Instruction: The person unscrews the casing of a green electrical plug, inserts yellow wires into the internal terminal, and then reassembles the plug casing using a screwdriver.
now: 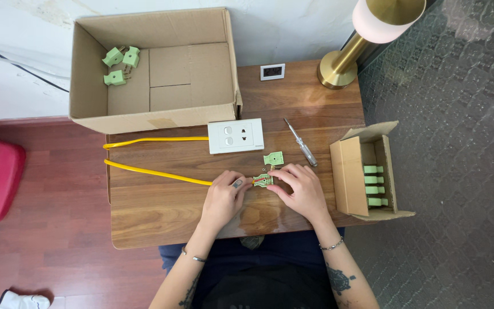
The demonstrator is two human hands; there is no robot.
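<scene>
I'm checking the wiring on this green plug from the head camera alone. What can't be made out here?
- Open green plug half: too small in the head view; wire seating is unreadable, and left hand and right hand fingers cover its edges.
- Yellow cable: where it ends at the plug is hidden by the left fingers.
- Small box of green plugs: flaps hide the full count.
- Lamp: cut off by the top edge.
</scene>
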